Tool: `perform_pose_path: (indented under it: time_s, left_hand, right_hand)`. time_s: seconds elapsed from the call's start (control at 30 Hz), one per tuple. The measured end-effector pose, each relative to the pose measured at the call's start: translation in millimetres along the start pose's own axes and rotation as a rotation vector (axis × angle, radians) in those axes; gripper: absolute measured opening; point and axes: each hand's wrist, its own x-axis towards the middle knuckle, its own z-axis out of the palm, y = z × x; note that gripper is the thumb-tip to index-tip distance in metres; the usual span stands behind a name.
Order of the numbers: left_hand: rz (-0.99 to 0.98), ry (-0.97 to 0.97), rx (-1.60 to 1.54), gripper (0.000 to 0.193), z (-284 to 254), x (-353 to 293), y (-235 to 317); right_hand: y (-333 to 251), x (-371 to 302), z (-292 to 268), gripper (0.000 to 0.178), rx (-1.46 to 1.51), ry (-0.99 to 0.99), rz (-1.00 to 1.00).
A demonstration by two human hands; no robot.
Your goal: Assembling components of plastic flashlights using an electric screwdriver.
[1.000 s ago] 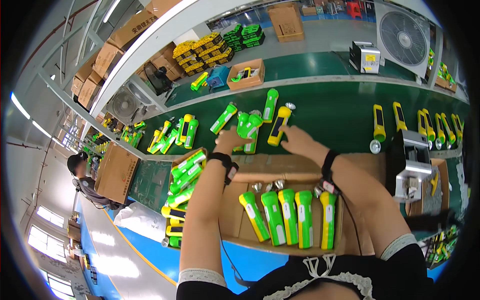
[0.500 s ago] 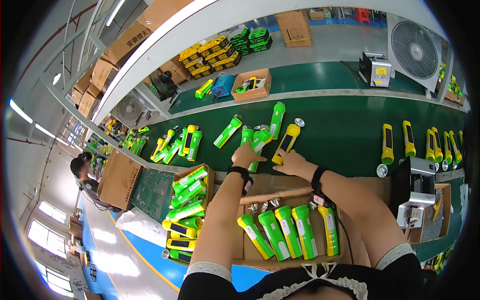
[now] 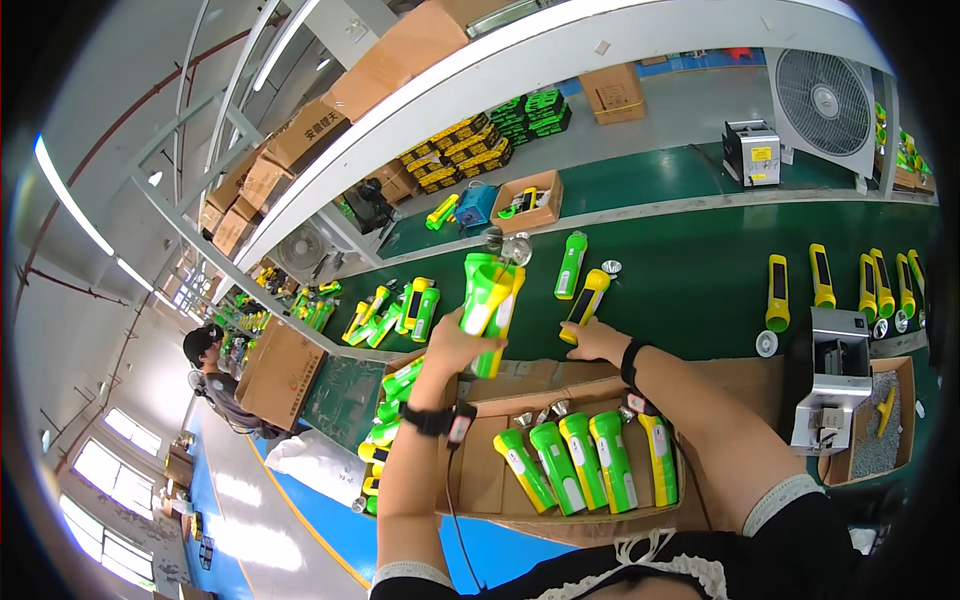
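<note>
Gripping a bunch of green-and-yellow flashlights [image 3: 490, 292], the person's left hand [image 3: 455, 345] has its fingers wrapped around their lower bodies, lifted above the bench [image 3: 690, 260]; at least 2 are in it, but they overlap, so an exact count cannot be told. The right hand [image 3: 600, 341] is partly curled, its fingertips touching the lower end of 1 yellow flashlight [image 3: 588, 298] with a dark panel, which lies tilted on the bench; whether that grip is firm cannot be told. The step in hand appears to be gathering flashlights. The next move seems to call for a secure right-hand hold and care for the loose-looking silver reflector [image 3: 611, 267] at its upper end.

Just beyond lies 1 green flashlight [image 3: 571, 266]. Nearer the body, 5 flashlights [image 3: 582, 462] lie side by side in an open carton [image 3: 475, 465], with at least 3 reflectors along their upper ends. Left of it, more flashlights [image 3: 388, 410] are partly hidden by the forearm and cannot be counted. Farther right, about 6 yellow flashlights [image 3: 777, 290] stand in a row past 1 silver machine [image 3: 840, 380].
</note>
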Motion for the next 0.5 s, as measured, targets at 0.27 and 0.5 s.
perform_pose_path:
  time_s: [0.27, 0.5]
  left_hand:
    - [-0.271, -0.058, 0.415, 0.063, 18, -199, -42]
    - [-0.357, -0.047, 0.416, 0.067, 72, -201, -64]
  right_hand:
    - [4, 0, 8, 0.048, 0.059, 0.211, -0.005]
    - [9, -59, -28, 0.043, 0.320, 0.573, 0.175]
